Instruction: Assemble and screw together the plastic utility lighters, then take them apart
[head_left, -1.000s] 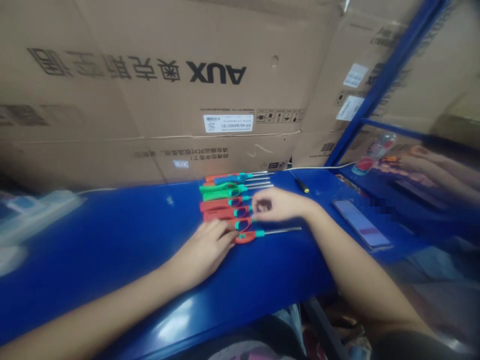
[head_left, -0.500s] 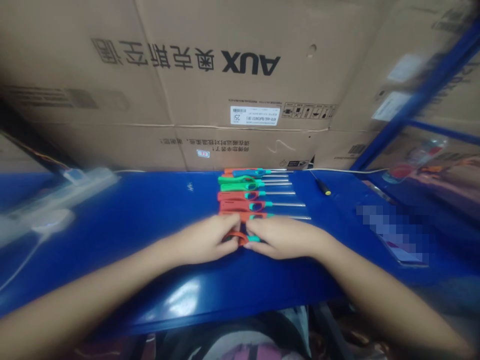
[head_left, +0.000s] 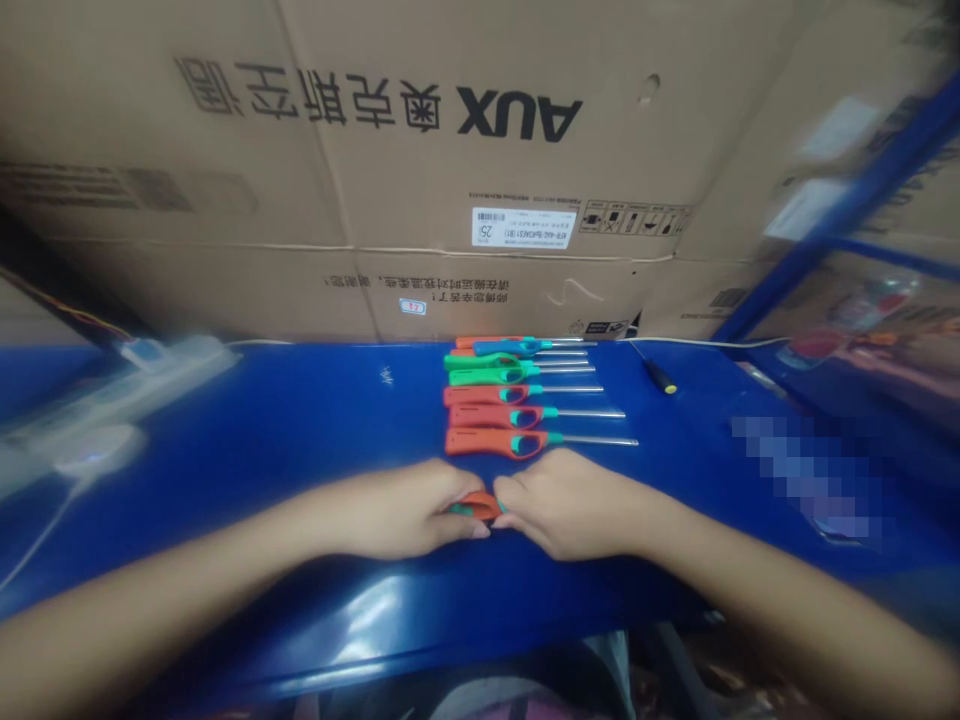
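Both my hands meet over one orange long-nosed lighter (head_left: 478, 505) near the front of the blue table (head_left: 300, 430). My left hand (head_left: 405, 510) is closed on its handle end. My right hand (head_left: 570, 503) is closed over the other end, hiding the metal nozzle. Only a small orange and teal part shows between the fingers. Just beyond the hands lies a neat row of several more lighters (head_left: 510, 395), orange, green and blue, nozzles pointing right.
Large AUX cardboard boxes (head_left: 450, 170) stand behind the table. A white power strip (head_left: 135, 385) lies at the left, a small screwdriver (head_left: 660, 375) at the back right, a blurred-out flat device (head_left: 814, 460) at the right, and a blue shelf frame (head_left: 840, 200) beyond.
Both hands closed on the nearest orange lighter and drew it toward the front edge, away from the row. The camera swung left and then steadied.
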